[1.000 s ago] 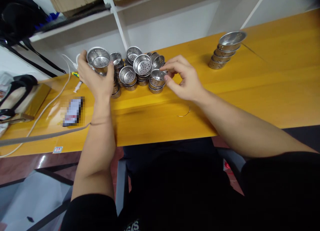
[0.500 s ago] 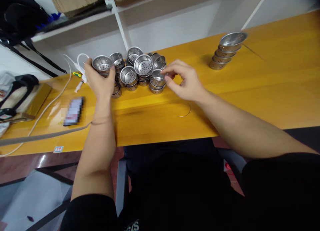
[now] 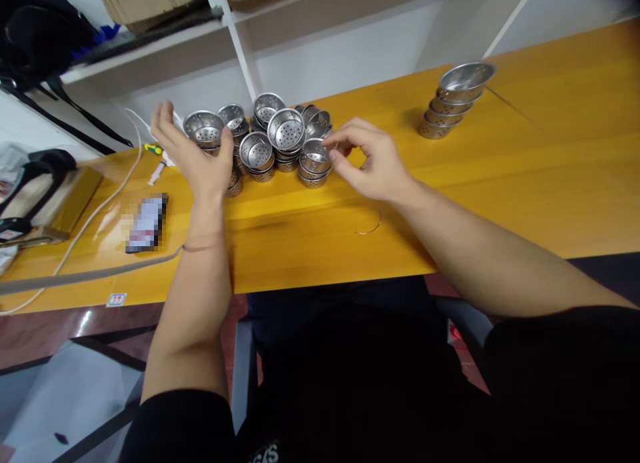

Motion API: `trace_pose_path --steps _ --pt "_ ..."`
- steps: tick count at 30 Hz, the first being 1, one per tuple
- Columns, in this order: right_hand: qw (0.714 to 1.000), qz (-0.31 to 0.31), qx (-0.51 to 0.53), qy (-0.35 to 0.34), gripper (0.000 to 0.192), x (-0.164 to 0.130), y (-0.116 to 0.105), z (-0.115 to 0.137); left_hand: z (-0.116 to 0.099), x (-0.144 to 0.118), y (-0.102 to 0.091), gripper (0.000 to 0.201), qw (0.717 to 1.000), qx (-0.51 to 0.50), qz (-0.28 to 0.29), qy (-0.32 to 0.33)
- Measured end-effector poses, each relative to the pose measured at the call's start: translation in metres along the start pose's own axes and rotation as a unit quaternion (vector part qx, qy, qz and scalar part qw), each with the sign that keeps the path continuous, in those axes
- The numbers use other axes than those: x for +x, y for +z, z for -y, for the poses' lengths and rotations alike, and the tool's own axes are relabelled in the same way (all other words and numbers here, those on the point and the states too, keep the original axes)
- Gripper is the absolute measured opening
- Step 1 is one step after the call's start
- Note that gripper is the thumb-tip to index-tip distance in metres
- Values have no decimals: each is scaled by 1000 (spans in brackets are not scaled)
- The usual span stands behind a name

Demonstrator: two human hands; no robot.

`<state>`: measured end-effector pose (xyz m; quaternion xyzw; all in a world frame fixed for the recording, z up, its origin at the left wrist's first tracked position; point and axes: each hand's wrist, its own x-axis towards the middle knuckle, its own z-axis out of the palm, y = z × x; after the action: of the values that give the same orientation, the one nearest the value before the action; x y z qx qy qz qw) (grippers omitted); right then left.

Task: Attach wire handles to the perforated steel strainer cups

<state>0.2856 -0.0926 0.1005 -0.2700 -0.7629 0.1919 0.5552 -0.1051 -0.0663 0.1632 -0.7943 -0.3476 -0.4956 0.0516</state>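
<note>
Several stacks of perforated metal cups [image 3: 287,131] stand bunched together on the table. My left hand [image 3: 200,159] is open, fingers spread and raised, beside the leftmost stack [image 3: 204,126]; its thumb is close to that stack's right side, and whether it touches I cannot tell. At the right end of the bunch, my right hand [image 3: 367,157] has its thumb and fingertips brought together at the rim of a perforated metal cup [image 3: 316,155] atop a short stack. A thin curved wire [image 3: 371,231] lies on the table below my right hand.
Farther right stands a leaning stack of perforated cups [image 3: 445,106]. To the left are a phone [image 3: 147,223], a white syringe-like item [image 3: 157,173], a yellow-green item [image 3: 153,149] and a white cable [image 3: 95,209]. Shelves [image 3: 320,23] rise behind the table [image 3: 300,249].
My left hand has let go of the leftmost stack, its fingers lifting and spreading to the left. The right hand stays nearly still at the same cup.
</note>
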Motion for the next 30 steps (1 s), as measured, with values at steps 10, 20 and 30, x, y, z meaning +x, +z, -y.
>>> trace_pose_path --steps 10,20,30 --pt "932 -232 -272 -64 62 24 -85 -51 -115 -22 81 56 974 -128 174 -63" --pt "773 -266 -376 436 160 37 -149 -92 -82 -34 100 26 856 -240 404 -216" --pt "808 -328 -311 380 114 30 -151 -115 -74 -41 106 30 886 -210 363 -198"
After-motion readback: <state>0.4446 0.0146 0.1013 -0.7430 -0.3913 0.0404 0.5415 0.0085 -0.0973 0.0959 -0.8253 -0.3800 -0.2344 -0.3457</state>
